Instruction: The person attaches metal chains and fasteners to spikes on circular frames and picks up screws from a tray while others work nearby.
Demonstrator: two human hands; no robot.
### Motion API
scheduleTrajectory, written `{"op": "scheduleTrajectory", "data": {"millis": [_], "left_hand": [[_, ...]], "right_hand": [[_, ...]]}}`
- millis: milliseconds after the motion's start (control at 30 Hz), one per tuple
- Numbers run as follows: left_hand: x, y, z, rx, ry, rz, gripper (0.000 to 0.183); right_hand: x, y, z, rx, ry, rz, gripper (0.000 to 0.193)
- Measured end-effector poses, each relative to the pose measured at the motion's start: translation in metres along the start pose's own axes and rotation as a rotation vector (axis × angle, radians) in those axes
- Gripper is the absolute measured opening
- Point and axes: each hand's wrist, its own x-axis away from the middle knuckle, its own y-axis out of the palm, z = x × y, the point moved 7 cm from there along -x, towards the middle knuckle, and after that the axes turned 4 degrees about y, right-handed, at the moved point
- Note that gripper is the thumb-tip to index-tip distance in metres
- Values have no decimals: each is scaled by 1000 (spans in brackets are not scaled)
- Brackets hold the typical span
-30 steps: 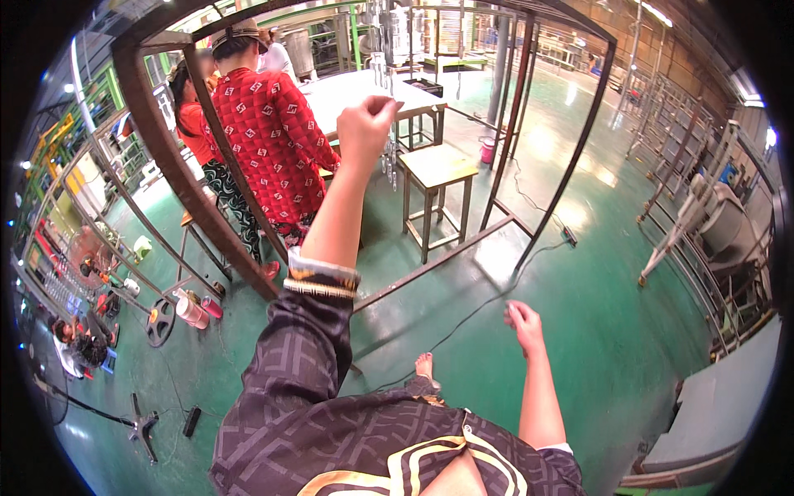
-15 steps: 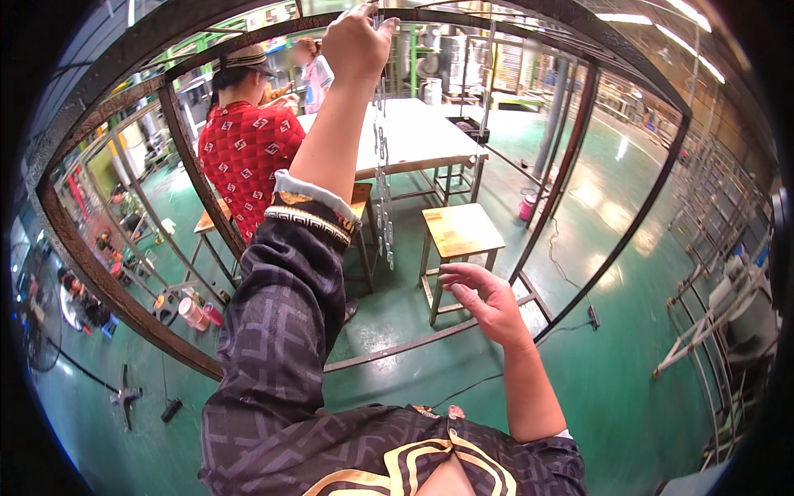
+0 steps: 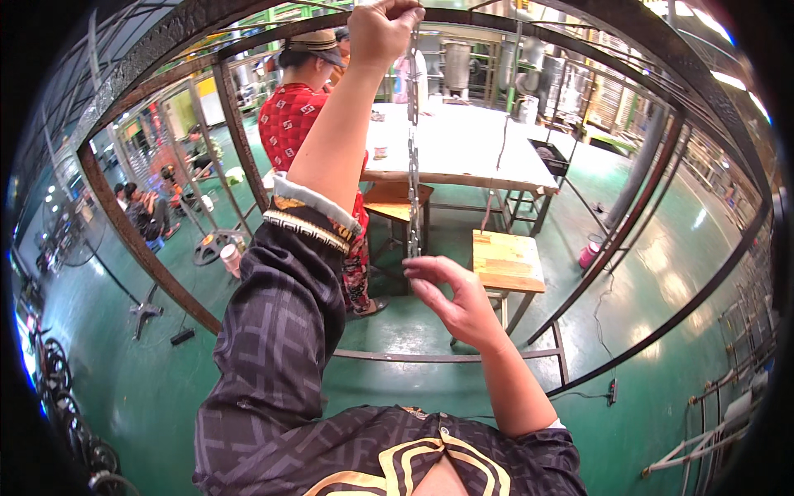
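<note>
A metal link chain [image 3: 413, 149] hangs straight down in front of me. My left hand [image 3: 382, 35] is raised to the rusty top bar of a metal frame [image 3: 475, 18]. Its fingers are closed in a pinch on the upper end of the chain; their tips lie at the picture's top edge. Lower down, my right hand [image 3: 459, 304] is open, its thumb and fingers apart and pointing left. The fingertips are just below the chain's lower end, and I cannot tell whether they touch it.
Beyond the frame stands a white-topped table [image 3: 471, 140]. A person in a red patterned shirt [image 3: 289, 124] is at its left side. Two wooden stools [image 3: 506, 263] stand near the table. A pink container [image 3: 590, 252] and a cable [image 3: 602, 310] are on the green floor at right.
My right hand has moved left, from well right of the chain to beside its lower end. The left hand stays up at the bar with the chain. The whole view has shifted.
</note>
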Motion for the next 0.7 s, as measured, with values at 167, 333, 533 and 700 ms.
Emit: {"op": "scheduleTrajectory", "data": {"millis": [167,333,533,700], "left_hand": [[49,-12,-11,320,-199,-190,12],[136,-23,-2,495,-397,-272,13],[217,-47,10,490,-578,-301,11],[255,-56,12,403,-640,-357,14]], "right_hand": [[-36,-7,-15,-131,-109,214,28],[-54,-22,-7,-246,-160,461,41],[-67,-11,24,-361,-69,374,30],[-63,3,45,-340,72,281,26]]}}
